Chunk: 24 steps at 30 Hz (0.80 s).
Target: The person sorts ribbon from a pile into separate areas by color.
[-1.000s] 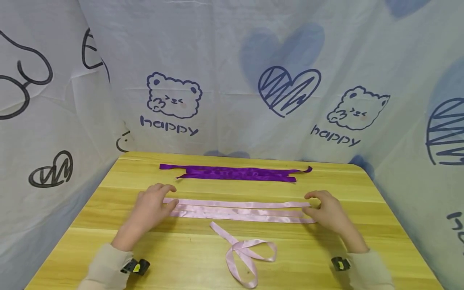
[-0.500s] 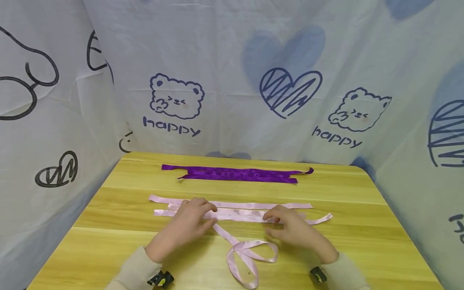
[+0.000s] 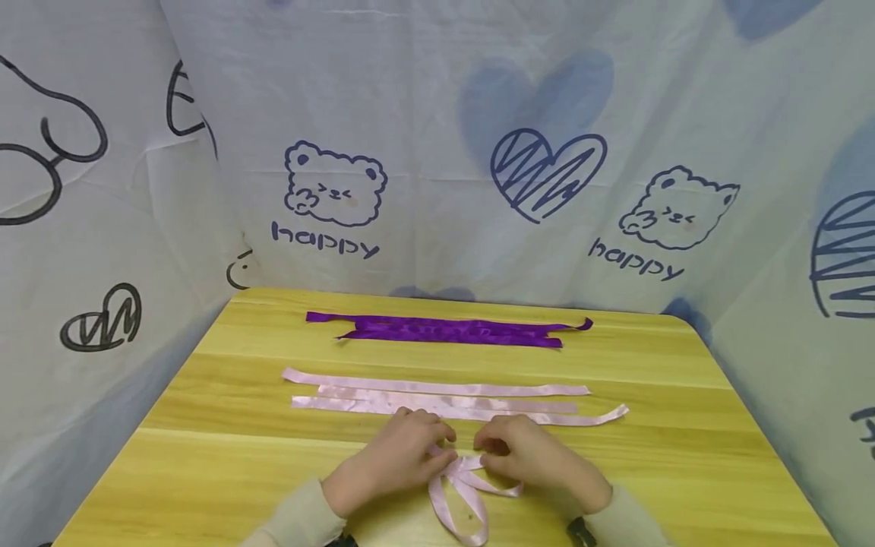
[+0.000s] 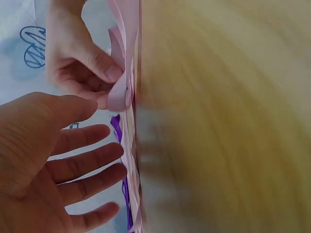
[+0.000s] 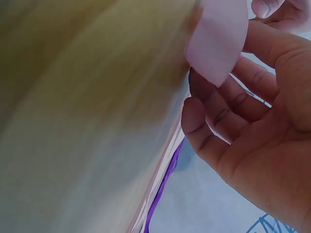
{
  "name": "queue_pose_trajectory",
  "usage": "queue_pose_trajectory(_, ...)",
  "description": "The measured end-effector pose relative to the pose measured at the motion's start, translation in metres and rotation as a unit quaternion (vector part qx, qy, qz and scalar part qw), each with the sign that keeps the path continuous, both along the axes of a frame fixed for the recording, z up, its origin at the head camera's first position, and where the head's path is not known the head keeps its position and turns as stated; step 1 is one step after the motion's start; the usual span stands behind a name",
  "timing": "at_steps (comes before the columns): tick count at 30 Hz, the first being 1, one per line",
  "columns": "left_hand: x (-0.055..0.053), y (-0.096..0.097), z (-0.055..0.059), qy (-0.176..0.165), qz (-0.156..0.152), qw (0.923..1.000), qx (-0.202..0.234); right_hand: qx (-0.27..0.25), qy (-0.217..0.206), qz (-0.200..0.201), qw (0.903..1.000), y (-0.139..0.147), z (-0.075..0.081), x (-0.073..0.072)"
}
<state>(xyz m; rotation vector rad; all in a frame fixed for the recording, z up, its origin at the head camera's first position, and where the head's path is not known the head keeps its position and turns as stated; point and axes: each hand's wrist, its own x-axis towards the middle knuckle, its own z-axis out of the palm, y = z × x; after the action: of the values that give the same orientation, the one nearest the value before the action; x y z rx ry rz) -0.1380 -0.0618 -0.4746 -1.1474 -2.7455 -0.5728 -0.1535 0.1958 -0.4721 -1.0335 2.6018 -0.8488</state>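
Note:
A looped pale pink ribbon [image 3: 470, 497] lies near the front middle of the table, between my two hands. My left hand [image 3: 403, 453] is at its left side, partly covering its upper end; in the left wrist view the fingers [image 4: 90, 167] are spread and loosely bent, holding nothing. On the other side is my right hand [image 3: 536, 456], with a gap between thumb and index finger in the head view. In the right wrist view a pink ribbon [image 5: 218, 39] passes in front of its loosely bent fingers; whether they touch it, I cannot tell.
Just beyond my hands, several pale pink ribbon strips [image 3: 437, 387] lie side by side across the table [image 3: 205, 486]. Farther back is a row of purple ribbons [image 3: 451, 332]. White printed cloth [image 3: 424, 228] hangs behind the table and at both sides.
Both hands have left the ends of the pink strips, moved inward over them, then come toward the front to the looped ribbon. The strips' ends are now uncovered.

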Motion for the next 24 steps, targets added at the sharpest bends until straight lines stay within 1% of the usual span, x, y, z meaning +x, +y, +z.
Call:
queue_pose_trajectory(3, -0.001, 0.004, -0.001, -0.014, -0.019, 0.9997, 0.011, 0.002, -0.013, 0.002, 0.9999, -0.004, 0.002, 0.001)
queue_pose_trajectory(5, -0.001, 0.006, -0.001, -0.025, -0.027, 0.9992, 0.018, 0.001, -0.021, 0.005, 0.9998, -0.006, 0.003, 0.003)
queue_pose_trajectory(7, 0.000, 0.007, -0.001, -0.036, -0.032, 0.9986, 0.023, -0.003, -0.036, 0.007, 0.9993, -0.006, 0.003, 0.005)
queue_pose_trajectory(10, 0.000, 0.008, 0.001, -0.049, -0.035, 0.9979, 0.022, -0.014, -0.071, 0.016, 0.9973, -0.004, 0.005, 0.008)
queue_pose_trajectory(13, 0.002, 0.008, 0.002, -0.056, -0.038, 0.9976, 0.017, -0.009, -0.092, 0.031, 0.9952, -0.001, 0.009, 0.011)
queue_pose_trajectory(15, 0.002, 0.008, 0.002, -0.060, -0.039, 0.9974, 0.013, 0.002, -0.091, 0.043, 0.9949, 0.000, 0.012, 0.013)
queue_pose_trajectory(20, 0.003, 0.009, 0.004, -0.068, -0.048, 0.9965, 0.005, 0.024, -0.061, 0.059, 0.9961, -0.003, 0.013, 0.014)
queue_pose_trajectory(22, 0.003, 0.011, 0.005, -0.071, -0.053, 0.9960, 0.005, 0.019, -0.051, 0.059, 0.9968, -0.004, 0.012, 0.015)
queue_pose_trajectory(24, 0.003, 0.012, 0.006, -0.079, -0.058, 0.9951, 0.007, -0.002, -0.052, 0.054, 0.9972, -0.006, 0.011, 0.015)
